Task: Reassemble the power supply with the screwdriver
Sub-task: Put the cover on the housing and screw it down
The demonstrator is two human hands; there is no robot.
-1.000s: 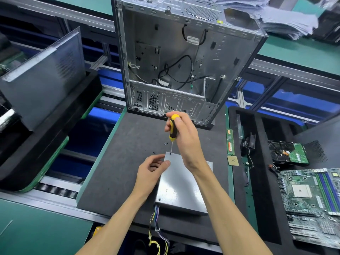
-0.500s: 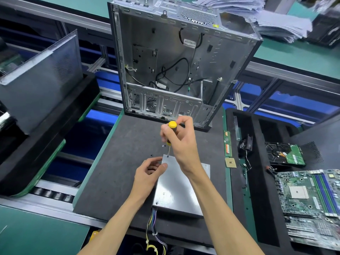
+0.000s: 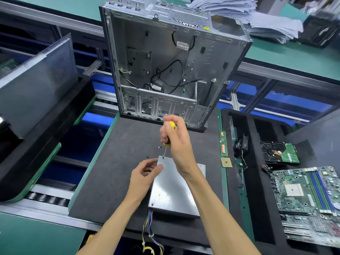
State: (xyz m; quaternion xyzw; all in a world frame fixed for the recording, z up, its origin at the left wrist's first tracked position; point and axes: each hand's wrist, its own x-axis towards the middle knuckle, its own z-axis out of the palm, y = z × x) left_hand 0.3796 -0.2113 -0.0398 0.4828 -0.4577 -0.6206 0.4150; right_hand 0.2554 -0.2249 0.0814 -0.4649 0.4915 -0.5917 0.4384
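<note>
The grey metal power supply (image 3: 171, 192) lies flat on the dark foam mat (image 3: 114, 177), its coloured wires (image 3: 150, 229) hanging off the near edge. My right hand (image 3: 176, 142) grips a yellow-and-black screwdriver (image 3: 168, 135) upright, its tip standing on the far left corner of the power supply's lid. My left hand (image 3: 145, 173) rests at that same corner, thumb pressed on the lid's left edge and fingers curled beside it. Two small dark screws (image 3: 159, 147) lie on the mat just beyond the corner.
An open, empty computer case (image 3: 173, 70) stands upright at the mat's far edge. To the right lie a RAM stick (image 3: 223, 144), a CPU (image 3: 226, 162), a hard drive (image 3: 279, 152) and a motherboard (image 3: 309, 197). A grey side panel (image 3: 35, 83) leans at left.
My right hand has turned on the screwdriver handle, its fingers now covering more of the yellow top. The left hand and the power supply have stayed in place.
</note>
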